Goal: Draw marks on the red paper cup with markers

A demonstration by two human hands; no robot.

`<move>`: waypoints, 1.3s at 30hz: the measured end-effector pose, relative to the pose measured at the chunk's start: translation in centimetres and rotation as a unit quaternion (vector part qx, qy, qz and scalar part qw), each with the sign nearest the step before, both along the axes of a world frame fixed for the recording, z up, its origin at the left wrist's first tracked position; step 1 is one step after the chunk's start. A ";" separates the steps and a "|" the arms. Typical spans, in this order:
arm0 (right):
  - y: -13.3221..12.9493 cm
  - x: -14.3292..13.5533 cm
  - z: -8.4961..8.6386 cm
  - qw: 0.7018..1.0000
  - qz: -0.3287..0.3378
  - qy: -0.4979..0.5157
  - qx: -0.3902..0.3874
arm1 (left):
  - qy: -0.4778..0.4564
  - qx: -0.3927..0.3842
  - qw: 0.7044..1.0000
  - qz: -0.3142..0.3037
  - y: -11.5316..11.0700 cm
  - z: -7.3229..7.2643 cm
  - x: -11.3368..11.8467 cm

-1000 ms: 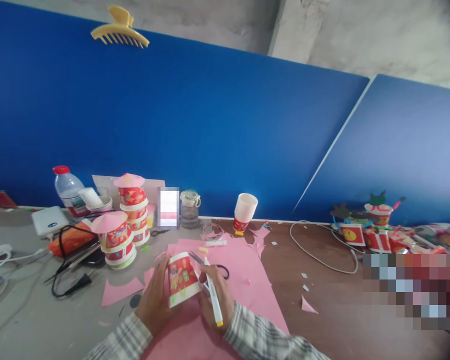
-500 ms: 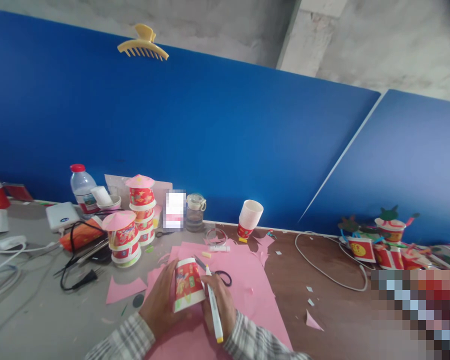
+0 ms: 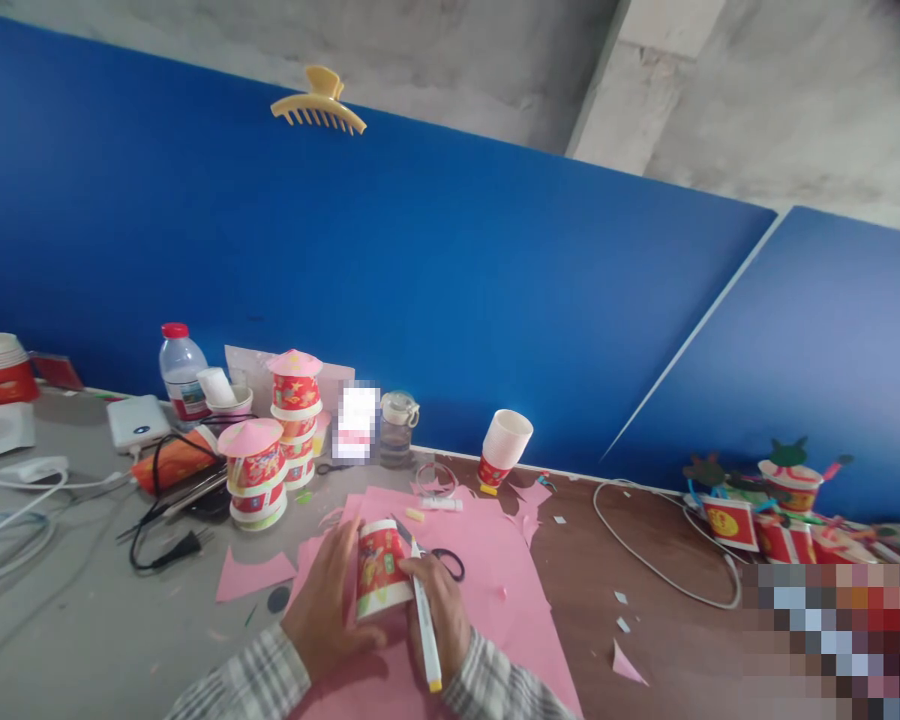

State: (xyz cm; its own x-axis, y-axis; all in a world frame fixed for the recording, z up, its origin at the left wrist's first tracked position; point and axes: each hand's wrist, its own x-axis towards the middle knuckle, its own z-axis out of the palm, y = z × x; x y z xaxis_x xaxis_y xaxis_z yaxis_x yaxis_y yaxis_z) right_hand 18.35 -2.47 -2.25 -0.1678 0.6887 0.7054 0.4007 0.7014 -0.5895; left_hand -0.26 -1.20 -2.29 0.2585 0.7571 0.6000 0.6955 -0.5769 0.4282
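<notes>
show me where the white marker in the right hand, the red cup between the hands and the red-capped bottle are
White marker point(image 3: 427, 632): head view, on its barrel
Red cup point(image 3: 379, 566): head view, on its printed side
Red-capped bottle point(image 3: 183, 368): head view, on its clear body

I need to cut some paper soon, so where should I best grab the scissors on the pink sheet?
Best by the black handle loop, probably coming from the right: it shows past the right hand, while the blade points away near the red cup.
</notes>
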 end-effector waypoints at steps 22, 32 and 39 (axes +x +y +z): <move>0.4 0.0 0.6 0.999 0.001 0.039 -0.022 | -0.136 -0.111 0.984 0.026 -0.9 2.2 1.0; -0.2 0.6 0.3 0.997 0.021 -0.001 -0.071 | -0.073 -0.084 0.989 0.094 -1.0 1.6 1.1; -0.3 0.2 0.5 0.995 -0.002 -0.040 -0.089 | -0.071 -0.095 0.991 0.053 -0.9 1.3 0.3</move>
State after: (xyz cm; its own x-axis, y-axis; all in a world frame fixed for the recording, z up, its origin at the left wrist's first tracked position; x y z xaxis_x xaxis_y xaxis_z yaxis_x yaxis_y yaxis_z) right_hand 18.56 -2.72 -1.74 -0.2167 0.8017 0.5571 0.4539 0.5880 -0.6695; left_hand 0.00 -2.13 -1.02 0.0941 0.8786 0.4682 0.6732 -0.4026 0.6202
